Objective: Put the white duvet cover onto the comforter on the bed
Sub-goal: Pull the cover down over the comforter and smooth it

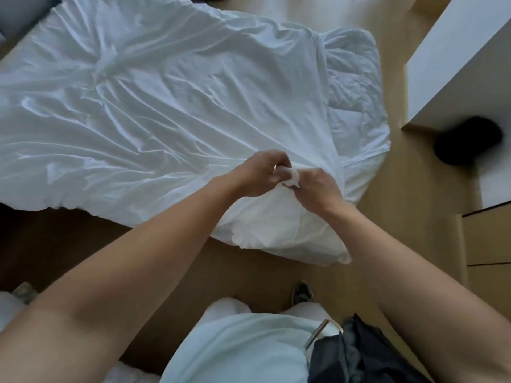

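Note:
The white duvet cover (154, 106) lies spread and wrinkled over the bed, filling most of the view. The quilted comforter (351, 87) shows uncovered along the cover's right edge. At the near corner the fabric is bunched up. My left hand (262, 172) and my right hand (318, 186) meet there, and both pinch a small knot of white fabric (290, 179) between their fingers. The corner below my hands (290, 233) hangs over the bed's edge toward the floor.
Wooden floor (414, 217) surrounds the bed. A white cabinet (456, 64) stands at the right with a black object (467, 140) beside it. Dark fabric (367, 352) lies on the floor by my feet, and a shoe (302, 292) shows below the bed corner.

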`<state>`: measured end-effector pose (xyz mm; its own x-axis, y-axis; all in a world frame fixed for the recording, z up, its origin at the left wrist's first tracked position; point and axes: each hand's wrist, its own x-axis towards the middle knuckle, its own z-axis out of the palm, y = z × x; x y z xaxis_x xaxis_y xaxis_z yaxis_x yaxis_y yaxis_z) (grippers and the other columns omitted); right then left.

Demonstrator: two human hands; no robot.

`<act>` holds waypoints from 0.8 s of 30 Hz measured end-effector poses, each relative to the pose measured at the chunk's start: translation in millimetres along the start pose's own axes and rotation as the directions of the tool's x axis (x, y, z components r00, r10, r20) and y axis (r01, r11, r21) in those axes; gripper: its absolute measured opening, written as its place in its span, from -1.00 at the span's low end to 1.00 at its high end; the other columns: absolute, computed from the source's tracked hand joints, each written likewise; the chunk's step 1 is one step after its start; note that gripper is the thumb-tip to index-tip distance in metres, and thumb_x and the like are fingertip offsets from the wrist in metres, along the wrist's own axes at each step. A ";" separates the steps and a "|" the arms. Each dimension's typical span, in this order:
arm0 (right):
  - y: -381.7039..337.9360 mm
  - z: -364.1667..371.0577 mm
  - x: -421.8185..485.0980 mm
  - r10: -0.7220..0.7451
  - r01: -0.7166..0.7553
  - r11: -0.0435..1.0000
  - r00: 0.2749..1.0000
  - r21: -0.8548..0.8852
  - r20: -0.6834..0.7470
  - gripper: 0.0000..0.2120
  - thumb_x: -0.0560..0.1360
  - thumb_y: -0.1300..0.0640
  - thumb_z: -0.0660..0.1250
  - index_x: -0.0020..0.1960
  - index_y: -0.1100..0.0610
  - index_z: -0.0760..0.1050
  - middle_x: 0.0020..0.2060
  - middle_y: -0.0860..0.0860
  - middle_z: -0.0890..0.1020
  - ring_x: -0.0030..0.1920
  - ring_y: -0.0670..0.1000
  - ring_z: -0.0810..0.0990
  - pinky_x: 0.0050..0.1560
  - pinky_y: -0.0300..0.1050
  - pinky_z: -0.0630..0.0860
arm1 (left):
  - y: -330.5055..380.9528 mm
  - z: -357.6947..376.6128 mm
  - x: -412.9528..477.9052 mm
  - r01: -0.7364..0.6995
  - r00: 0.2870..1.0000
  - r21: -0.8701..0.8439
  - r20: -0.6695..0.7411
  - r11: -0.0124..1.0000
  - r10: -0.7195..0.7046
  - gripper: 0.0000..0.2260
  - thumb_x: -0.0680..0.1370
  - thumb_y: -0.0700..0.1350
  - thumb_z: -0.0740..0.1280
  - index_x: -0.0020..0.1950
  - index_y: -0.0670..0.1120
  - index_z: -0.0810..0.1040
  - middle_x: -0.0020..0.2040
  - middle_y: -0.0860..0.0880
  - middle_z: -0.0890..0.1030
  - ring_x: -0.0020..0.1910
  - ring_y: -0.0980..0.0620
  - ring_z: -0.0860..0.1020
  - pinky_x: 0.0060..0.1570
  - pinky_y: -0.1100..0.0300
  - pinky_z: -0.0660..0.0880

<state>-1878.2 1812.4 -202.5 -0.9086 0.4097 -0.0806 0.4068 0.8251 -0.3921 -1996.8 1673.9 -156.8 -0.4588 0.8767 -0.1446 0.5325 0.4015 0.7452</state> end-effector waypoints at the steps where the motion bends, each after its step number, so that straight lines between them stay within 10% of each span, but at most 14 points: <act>1: 4.9 -6.7 1.0 0.000 -0.002 1.000 0.998 -0.022 -0.070 -0.89 0.53 0.13 0.28 -0.07 0.11 0.57 -0.16 0.15 0.66 -0.10 0.27 0.63 -0.19 -0.03 0.41 | -8.8 0.3 -3.6 0.003 0.998 -0.049 -0.064 0.999 -0.006 -0.87 0.60 -0.03 0.39 0.03 -0.07 0.57 -0.09 0.09 0.57 -0.18 0.13 0.54 -0.18 0.31 0.47; 4: 17.8 -32.3 6.1 0.032 -0.035 0.999 0.965 -0.009 -0.261 -0.92 0.44 0.29 0.25 -0.22 0.21 0.48 -0.31 0.22 0.60 -0.26 0.32 0.58 -0.27 0.04 0.44 | -57.0 20.8 -25.7 0.351 0.877 -0.219 -0.263 0.910 -0.401 -0.70 0.56 0.19 0.39 -0.04 -0.06 0.56 -0.13 -0.01 0.61 -0.24 0.09 0.52 -0.20 0.20 0.46; 6: 26.7 -49.2 13.2 0.018 -0.015 1.000 0.934 0.011 -0.356 -0.90 0.42 0.36 0.22 -0.26 0.26 0.44 -0.39 0.21 0.55 -0.35 0.29 0.53 -0.35 0.03 0.42 | -95.5 50.7 -54.1 0.665 0.590 -0.534 -0.053 0.522 -0.806 -0.50 0.53 0.27 0.38 0.24 -0.12 0.57 0.16 -0.19 0.62 -0.04 -0.06 0.58 -0.03 0.03 0.48; 8: 35.4 -62.8 23.0 -0.017 0.022 1.000 0.913 0.009 -0.408 -0.89 0.39 0.41 0.21 -0.29 0.29 0.41 -0.44 0.20 0.51 -0.41 0.26 0.50 -0.41 -0.01 0.36 | -117.4 81.8 -76.3 0.709 0.421 -0.702 0.346 0.067 -0.838 -0.13 0.42 0.40 0.42 0.56 -0.07 0.30 0.53 -0.18 0.35 0.41 -0.22 0.41 0.21 -0.15 0.44; 11: 48.5 -73.7 40.4 -0.065 0.078 0.997 0.907 0.014 -0.416 -0.88 0.39 0.44 0.21 -0.31 0.30 0.40 -0.44 0.21 0.51 -0.41 0.25 0.49 -0.42 0.02 0.37 | -123.7 103.1 -59.6 0.527 0.475 -0.829 0.470 -0.187 -0.744 0.10 0.24 0.42 0.55 0.62 0.02 0.16 0.62 -0.16 0.17 0.55 -0.29 0.21 0.36 -0.29 0.39; 18: 98.1 -90.7 89.2 0.186 -0.109 0.972 0.898 0.209 -0.398 -0.83 0.55 0.27 0.31 -0.21 0.26 0.52 -0.36 0.21 0.57 -0.30 0.22 0.52 -0.26 -0.04 0.31 | -113.8 106.7 23.8 0.178 0.316 -0.934 0.354 -0.311 -0.880 -0.34 0.44 -0.21 0.50 0.49 -0.04 0.35 0.38 -0.16 0.41 0.24 -0.21 0.45 0.10 -0.18 0.52; 24: 122.6 -130.0 146.2 0.320 -0.184 0.911 0.880 0.368 -0.351 -0.50 0.59 -0.18 0.32 -0.31 0.20 0.42 -0.46 0.01 0.46 -0.33 0.16 0.48 -0.23 -0.09 0.34 | -46.2 107.0 116.0 0.068 0.584 -0.972 0.222 -0.226 -0.781 -0.71 0.53 -0.42 0.23 0.06 -0.05 0.54 -0.14 -0.09 0.58 -0.27 -0.02 0.56 -0.35 0.15 0.56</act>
<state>-1948.9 2024.1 -143.3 -0.6364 0.7611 0.1257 0.5034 0.5332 -0.6799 -1998.5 1785.4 -277.6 -0.5257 0.2568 -0.8109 -0.8425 -0.2887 0.4548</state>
